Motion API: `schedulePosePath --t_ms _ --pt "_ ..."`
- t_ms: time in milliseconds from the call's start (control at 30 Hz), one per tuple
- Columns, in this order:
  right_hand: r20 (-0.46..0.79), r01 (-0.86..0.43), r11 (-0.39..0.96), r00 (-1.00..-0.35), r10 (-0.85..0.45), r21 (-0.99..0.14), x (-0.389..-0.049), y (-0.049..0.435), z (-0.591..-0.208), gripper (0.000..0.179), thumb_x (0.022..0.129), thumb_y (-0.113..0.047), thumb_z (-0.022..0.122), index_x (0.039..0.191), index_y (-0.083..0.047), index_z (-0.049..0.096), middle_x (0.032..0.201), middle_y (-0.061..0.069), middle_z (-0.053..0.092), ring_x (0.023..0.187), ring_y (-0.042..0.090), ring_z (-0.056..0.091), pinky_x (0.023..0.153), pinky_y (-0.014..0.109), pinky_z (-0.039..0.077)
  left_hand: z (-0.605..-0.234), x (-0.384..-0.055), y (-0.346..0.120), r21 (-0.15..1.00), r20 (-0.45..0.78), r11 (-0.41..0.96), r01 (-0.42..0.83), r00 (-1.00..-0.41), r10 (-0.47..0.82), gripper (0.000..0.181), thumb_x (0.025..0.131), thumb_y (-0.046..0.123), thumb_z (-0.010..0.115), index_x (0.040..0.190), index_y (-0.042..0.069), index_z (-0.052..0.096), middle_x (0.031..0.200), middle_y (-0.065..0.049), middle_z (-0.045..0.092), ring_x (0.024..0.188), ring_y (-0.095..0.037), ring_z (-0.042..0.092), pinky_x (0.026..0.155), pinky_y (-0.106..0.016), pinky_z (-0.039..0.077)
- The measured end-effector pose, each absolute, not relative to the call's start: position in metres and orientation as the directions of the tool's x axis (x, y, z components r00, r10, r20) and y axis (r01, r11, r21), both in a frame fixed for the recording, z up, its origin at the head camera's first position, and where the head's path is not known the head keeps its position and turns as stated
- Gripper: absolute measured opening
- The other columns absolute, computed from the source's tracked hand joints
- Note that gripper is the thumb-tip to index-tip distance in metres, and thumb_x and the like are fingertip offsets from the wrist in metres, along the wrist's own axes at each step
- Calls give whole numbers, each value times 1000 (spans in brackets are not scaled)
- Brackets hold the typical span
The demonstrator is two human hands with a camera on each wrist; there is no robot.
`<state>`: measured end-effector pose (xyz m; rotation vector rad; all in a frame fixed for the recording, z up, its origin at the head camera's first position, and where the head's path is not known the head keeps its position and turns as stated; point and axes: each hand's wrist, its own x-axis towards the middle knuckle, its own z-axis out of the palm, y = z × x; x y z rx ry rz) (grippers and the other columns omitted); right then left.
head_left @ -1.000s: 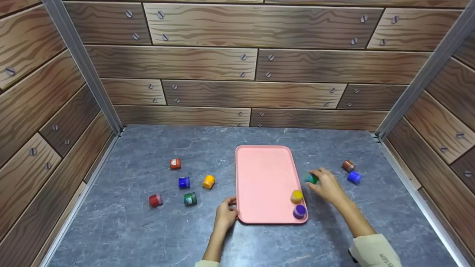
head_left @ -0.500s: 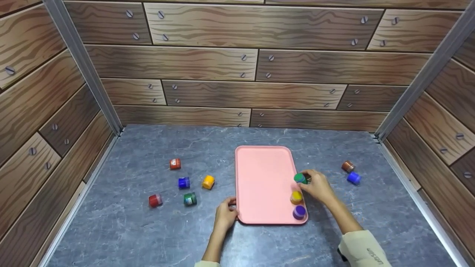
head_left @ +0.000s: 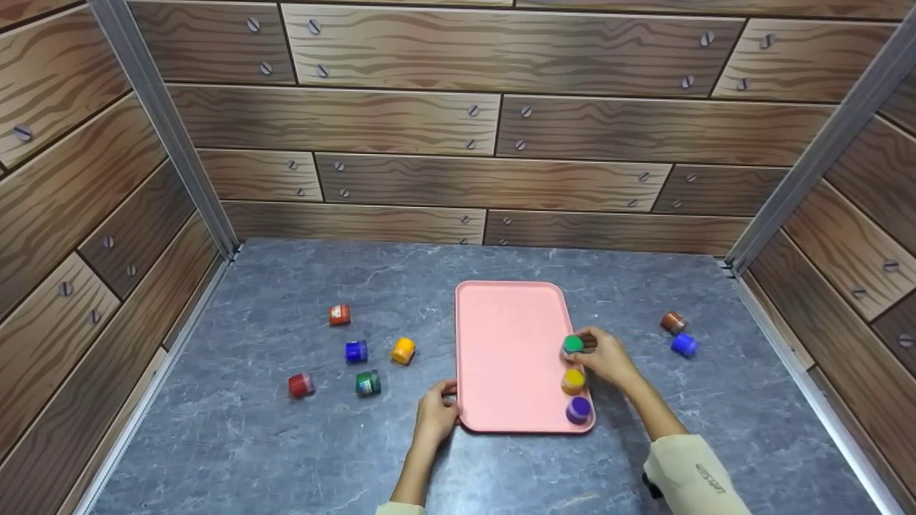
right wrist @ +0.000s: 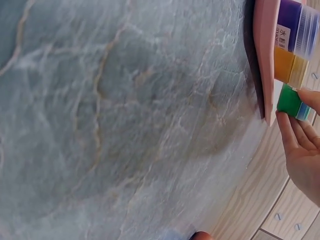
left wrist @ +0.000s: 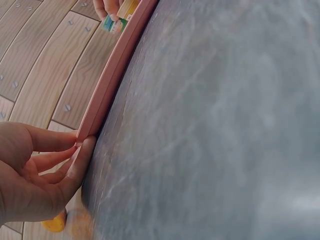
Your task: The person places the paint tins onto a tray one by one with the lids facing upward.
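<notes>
A pink tray (head_left: 512,343) lies on the grey table. My left hand (head_left: 436,413) pinches its near left edge, the thumb and fingers on either side of the rim in the left wrist view. Between thumb and fingers, my right hand (head_left: 607,357) holds a green paint jar (head_left: 572,345) at the tray's right side. That jar is upright, lid up; whether it touches the tray floor I cannot tell. In line with it on the tray stand a yellow paint jar (head_left: 573,381) and a purple paint jar (right wrist: 289,25).
Left of the tray lie several jars: orange-red (head_left: 340,315), blue (head_left: 356,351), yellow-orange (head_left: 403,350), green (head_left: 368,383) and red (head_left: 300,385). To the right are a brown jar (head_left: 673,322) and a blue jar (head_left: 685,345). Wood-patterned walls (head_left: 401,179) enclose the table.
My right hand has carried the green jar leftward from beside the tray to over its right side, behind the yellow jar. My left hand has stayed at the tray edge.
</notes>
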<state>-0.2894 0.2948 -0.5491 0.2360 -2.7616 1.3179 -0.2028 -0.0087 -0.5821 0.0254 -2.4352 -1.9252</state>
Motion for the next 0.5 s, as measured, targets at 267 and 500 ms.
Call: schedulePosePath --t_ms 267,500 --pt "127 -200 616 -979 -160 -762 -294 293 -554 37 69 7 69 102 11 55 96 22 61 92 37 59 82 42 49 -582 -203 -8 972 30 236 20 -999 -41 43 67 -18 50 108 -10 59 93 -14 63 66 -16 58 48 -24 51" --pt "113 -200 658 -978 -173 -726 -296 290 -554 35 67 5 72 100 7 58 95 19 63 92 35 59 81 44 48 -582 -203 -9 975 19 220 11 -999 -36 43 67 -18 51 108 -10 58 94 -14 62 64 -15 57 49 -24 51"
